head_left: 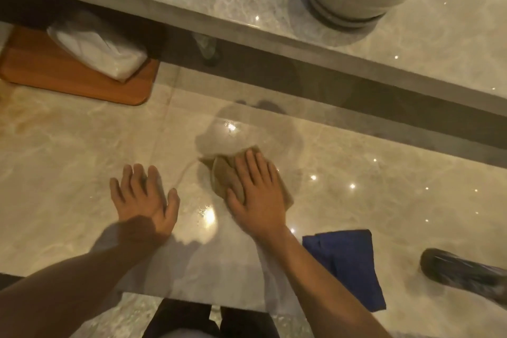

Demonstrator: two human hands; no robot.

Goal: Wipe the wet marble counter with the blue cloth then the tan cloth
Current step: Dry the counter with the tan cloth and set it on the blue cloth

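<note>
My right hand [258,192] lies flat on the tan cloth [223,175], pressing it onto the shiny marble counter [82,162] near the middle. A curved wet streak runs from the cloth's left edge toward my left hand. My left hand [144,197] rests palm down on the bare marble to the left of the cloth, fingers spread, holding nothing. The blue cloth [345,263] lies crumpled on the counter by my right forearm, near the front edge.
An orange wooden tray [55,74] with a clear-wrapped white pack [96,46] sits at the back left. A large grey vase base [345,0] stands on the raised marble ledge behind. A dark blurred object [463,274] lies at the right edge.
</note>
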